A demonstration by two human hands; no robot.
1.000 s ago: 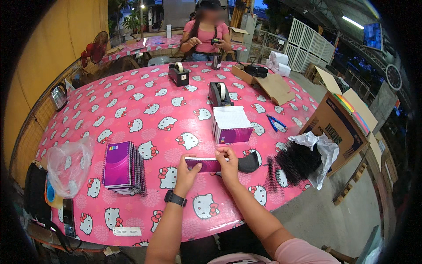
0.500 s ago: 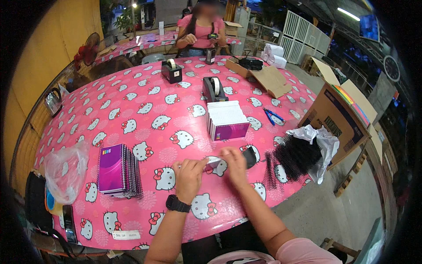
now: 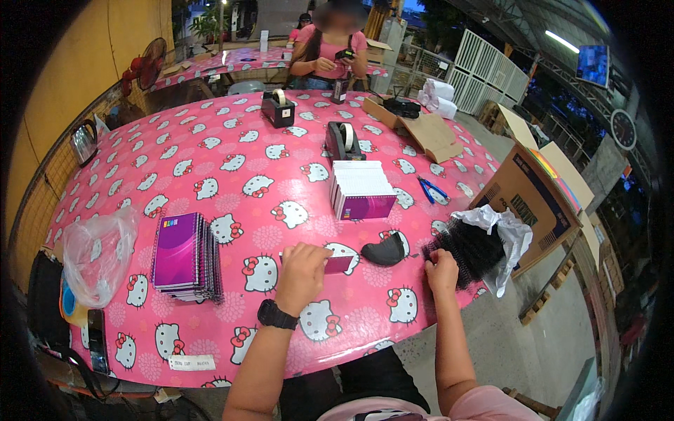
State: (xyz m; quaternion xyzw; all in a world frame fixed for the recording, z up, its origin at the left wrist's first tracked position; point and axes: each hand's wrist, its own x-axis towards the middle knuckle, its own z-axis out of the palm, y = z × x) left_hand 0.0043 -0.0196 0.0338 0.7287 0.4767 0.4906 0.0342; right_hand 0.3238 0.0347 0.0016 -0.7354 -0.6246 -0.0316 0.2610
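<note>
My left hand, a dark watch on its wrist, is closed on a small purple-covered notebook, held on edge at the table's near middle. To the right, my right hand has its fingers pinched on a black plastic binding coil beside a heap of similar coils on crumpled white paper. Between the hands lies a rounded black thing, perhaps a face mask. Loose purple-covered notebook blocks stand in a row ahead. Coil-bound purple notebooks are stacked at left.
Blue-handled cutters lie beyond the coils, near a large cardboard box. Two tape dispensers stand farther back. A clear plastic bag and a phone are at left. Across the table, a person in pink handles a small device.
My right hand has moved right, from beside the notebook to the coils, and closed on one. The left hand stays on the notebook, whose purple cover shows more now.
</note>
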